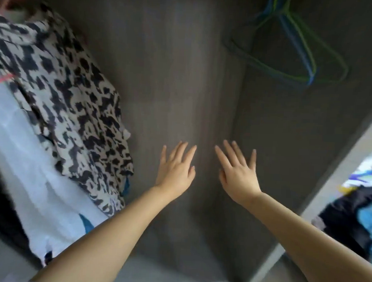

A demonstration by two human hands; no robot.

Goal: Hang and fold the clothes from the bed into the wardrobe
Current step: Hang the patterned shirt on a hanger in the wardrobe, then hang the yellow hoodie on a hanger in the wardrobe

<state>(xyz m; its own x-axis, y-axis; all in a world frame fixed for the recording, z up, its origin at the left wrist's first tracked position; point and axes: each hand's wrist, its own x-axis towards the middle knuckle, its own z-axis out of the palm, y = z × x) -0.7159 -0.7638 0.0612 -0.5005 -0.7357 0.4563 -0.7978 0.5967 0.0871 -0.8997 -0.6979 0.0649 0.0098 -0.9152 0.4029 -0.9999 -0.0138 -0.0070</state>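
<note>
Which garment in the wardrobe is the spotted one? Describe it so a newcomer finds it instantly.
Start at the grey wardrobe back wall and look left of both empty hands. The spotted garment hangs there, draped over a plain white garment. It alone carries a black-on-cream animal print; the empty wire hangers hang at upper right.

I see two bare forearms, no sleeves in view | left hand [175,170] without rings or watch | right hand [238,176] likewise unadorned | short, unpainted nails | wrists bare, no bands or gloves
</note>
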